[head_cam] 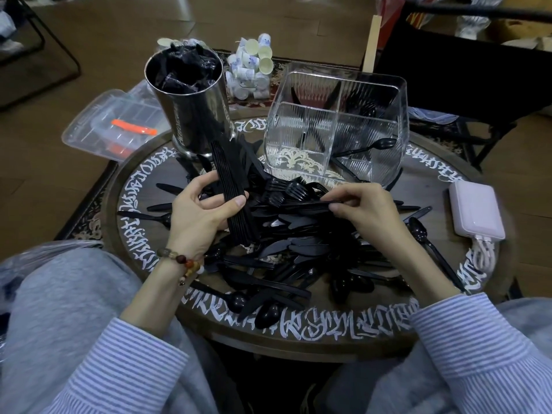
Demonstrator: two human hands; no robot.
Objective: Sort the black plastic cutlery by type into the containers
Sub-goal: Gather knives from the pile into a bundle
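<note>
I judge sorting barely begun: beside the clear container [337, 127] with few pieces, my left hand [197, 216] grips a stacked bundle [233, 186], my right hand [367, 210] pinches perhaps a knife [301, 206], and the pile [292, 252] remains.

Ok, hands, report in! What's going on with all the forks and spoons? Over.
Left hand grips a stack of cutlery. Right hand pinches one piece from the pile. Clear divided container holds few pieces. Nothing blocking.

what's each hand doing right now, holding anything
Left hand: grips a stacked bundle of black plastic cutlery.
Right hand: pinches a single black plastic cutlery piece over the pile.
</note>
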